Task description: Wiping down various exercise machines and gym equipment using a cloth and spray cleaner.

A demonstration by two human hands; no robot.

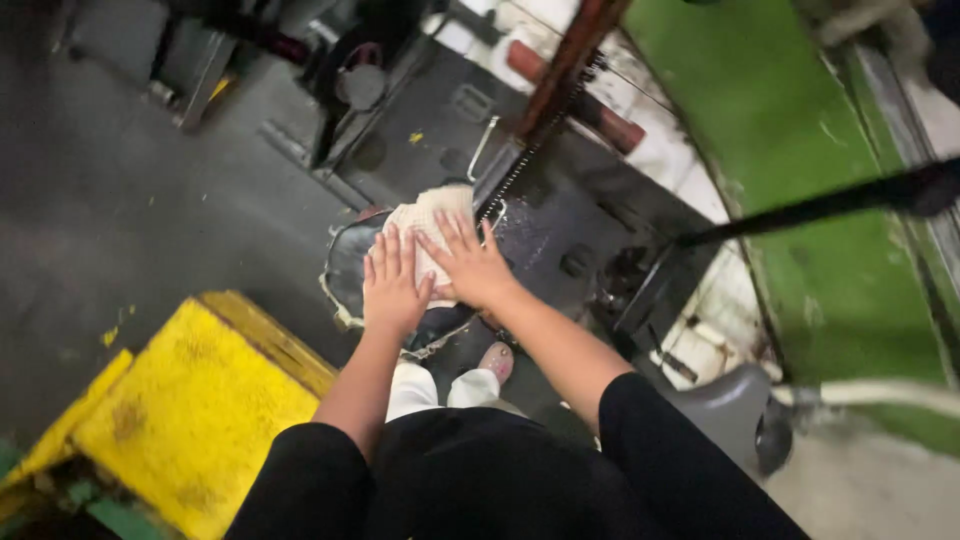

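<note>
Both my hands lie flat on a pale woven cloth (425, 215) that rests on a dark round metal part (345, 270) with a light rim. My left hand (392, 285) presses the cloth's near left side, fingers spread. My right hand (470, 262) lies beside it on the cloth's right side, fingers spread and pointing away. The two hands touch at the thumbs. The cloth's far end sticks out beyond my fingertips. My sleeves are black, and my light trousers and one pink shoe (497, 360) show below.
A dark metal machine bed (560, 230) holds the round part, with a brown bar and a long coiled spring (530, 150) running up from it. A yellow block (190, 410) sits at lower left. A green machine body (800, 170) and a black rod (820, 205) stand right.
</note>
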